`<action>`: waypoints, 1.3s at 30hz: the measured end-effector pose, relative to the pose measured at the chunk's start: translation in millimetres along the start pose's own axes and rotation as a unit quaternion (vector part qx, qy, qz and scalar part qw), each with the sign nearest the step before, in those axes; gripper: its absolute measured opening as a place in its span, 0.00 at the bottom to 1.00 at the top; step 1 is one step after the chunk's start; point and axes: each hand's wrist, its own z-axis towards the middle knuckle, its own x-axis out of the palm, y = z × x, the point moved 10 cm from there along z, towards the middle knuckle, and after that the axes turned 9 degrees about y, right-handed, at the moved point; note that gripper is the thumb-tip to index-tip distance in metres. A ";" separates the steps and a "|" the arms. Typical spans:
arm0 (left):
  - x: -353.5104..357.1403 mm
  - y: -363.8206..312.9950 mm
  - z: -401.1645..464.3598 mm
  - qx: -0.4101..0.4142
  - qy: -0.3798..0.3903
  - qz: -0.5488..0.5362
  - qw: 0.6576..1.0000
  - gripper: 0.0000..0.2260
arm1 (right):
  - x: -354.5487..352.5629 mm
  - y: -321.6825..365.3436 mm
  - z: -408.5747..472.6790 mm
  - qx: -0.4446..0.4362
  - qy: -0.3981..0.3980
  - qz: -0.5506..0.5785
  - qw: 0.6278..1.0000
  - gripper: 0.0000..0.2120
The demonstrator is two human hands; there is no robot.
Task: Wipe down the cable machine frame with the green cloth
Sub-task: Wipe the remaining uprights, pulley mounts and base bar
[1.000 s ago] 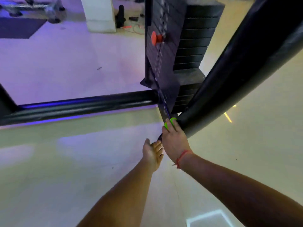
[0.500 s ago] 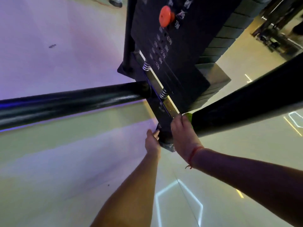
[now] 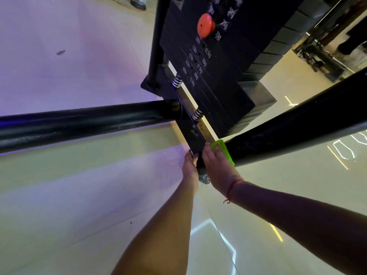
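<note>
Right hand [image 3: 218, 167] presses green cloth [image 3: 223, 150] on frame base [image 3: 193, 135]; left hand [image 3: 190, 167] touches base edge.

Cloth [image 3: 223, 150] neon green; frame [image 3: 79, 124] black; pin knob [image 3: 205, 25] orange.
</note>
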 end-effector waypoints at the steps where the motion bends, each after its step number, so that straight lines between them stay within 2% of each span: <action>1: 0.8 -1.1 -1.2 -0.001 0.001 -0.005 1.000 0.25 | -1.9 1.3 1.6 -0.006 -0.010 0.008 1.000 0.34; 4: 4.9 -4.8 -4.9 0.001 0.007 -0.013 1.000 0.25 | -0.7 -20.2 -15.4 0.015 -0.031 0.043 0.998 0.31; 8: 18.3 -5.0 -15.1 0.014 -0.016 -0.042 0.999 0.20 | -2.8 -78.8 -69.9 0.121 -0.102 0.088 0.983 0.29; 10: 24.7 -2.6 -18.5 0.026 -0.025 -0.065 0.997 0.20 | -5.3 -89.9 -80.5 0.149 -0.121 0.119 0.974 0.28; 14: 36.6 -1.5 -19.6 0.050 -0.002 -0.052 0.997 0.19 | -6.3 -63.6 -61.8 0.076 -0.087 0.087 0.990 0.29; 16: 42.3 -7.9 -28.5 0.064 0.013 -0.019 0.998 0.21 | -9.5 -76.5 -63.8 0.071 -0.090 0.093 0.989 0.28; 19: 44.0 -12.7 -37.0 0.067 0.027 0.048 0.996 0.29 | -14.8 -119.9 -91.2 0.155 -0.118 0.068 0.978 0.27; 22: 45.3 -15.9 -50.0 0.038 0.032 0.068 0.996 0.30 | -17.6 -148.8 -119.7 0.222 -0.132 0.099 0.961 0.26; 24: 51.2 -19.6 -57.9 0.033 0.042 0.076 0.996 0.28 | -18.6 -137.2 -115.7 0.201 -0.114 0.103 0.967 0.28; 28: 64.1 -28.8 -67.2 0.044 0.052 0.081 0.994 0.28 | -13.1 -92.0 -95.1 0.069 -0.069 0.073 0.993 0.30; 30: 72.0 -34.3 -70.9 0.053 0.061 0.079 0.994 0.29 | -15.7 -112.9 -103.7 0.086 -0.079 0.086 0.989 0.30; 35: 99.9 -42.3 -89.5 0.068 0.072 0.083 0.992 0.31 | -21.3 -178.4 -147.7 0.197 -0.088 0.114 0.970 0.31; 39: 115.1 -49.9 -97.6 0.105 0.061 0.106 0.987 0.28 | -16.6 -154.8 -134.0 0.149 -0.048 0.095 0.983 0.29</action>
